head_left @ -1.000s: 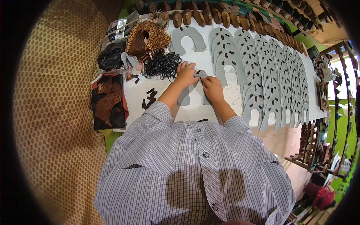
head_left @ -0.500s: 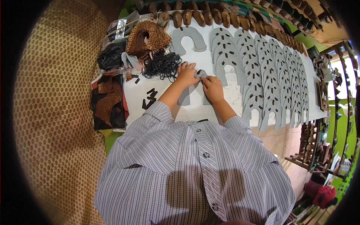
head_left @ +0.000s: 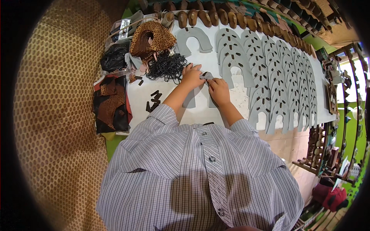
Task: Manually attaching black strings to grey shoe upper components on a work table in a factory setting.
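Note:
A grey U-shaped shoe upper piece (head_left: 189, 101) lies on the white table in front of me, its two legs pointing toward my body. My left hand (head_left: 191, 78) is at the left of its curved top, fingers bent, with the thumb on the piece. At the right side of the curve, my right hand (head_left: 219, 91) has its fingers curled and pinching at the same spot. A small dark mark or strip shows between the fingertips; its details are too small to make out. Left of my forearm lies a small pile of dark strips (head_left: 154, 101).
Overlapping rows of grey upper pieces (head_left: 236, 61) with dark strips cover the table's right. Brown shoe lasts (head_left: 214, 17) line the far edge. A black beaded heap (head_left: 166, 67), leopard-print pieces (head_left: 160, 38) and a black bag (head_left: 115, 57) crowd the left. Racks (head_left: 325, 150) stand at right.
The fingers of my right hand have shifted very slightly at the top of the grey piece. Everything else on the table stays in place.

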